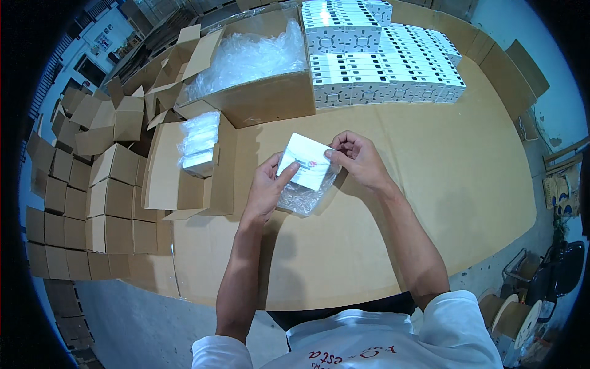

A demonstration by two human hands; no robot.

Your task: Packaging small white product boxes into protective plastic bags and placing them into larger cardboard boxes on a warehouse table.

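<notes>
**Packing run, mid-cycle: one white box in hand, bag partly on**

Nearest the camera: white shirt at lower edge, both bare forearms reaching up over the cardboard-covered counter [381, 234].

Left hand [265, 187]: grip closed around the lower left side of a small white box [305, 161], thumb laid across its face. Right hand [358, 161]: fingertips pinched on the box's upper right corner. The box is held just above the counter, tilted, at centre of view. A clear plastic bag [304, 198] hangs crumpled beneath and behind it; whether the box is going into the bag or coming out of it cannot be told from this view.

Judged progress:
- Done, apparently: a large block of patterned white boxes [381, 61] stands stacked in neat rows at the far side of the counter.
- Supply: an open brown carton [258, 98] lined with loose clear plastic sits to the left of that block; a smaller open carton [184, 178] just left of the left hand holds several bagged white items [200, 144].
- Left: many folded small brown cartons [80, 203] are stacked beyond the counter's left edge, apparently unused.

Judgement: the run looks well under way but not near its end; the piece in hand is mid-handling, not yet set down anywhere.

Right margin: wooden spools [510, 313] and dark clutter on the floor.
</notes>
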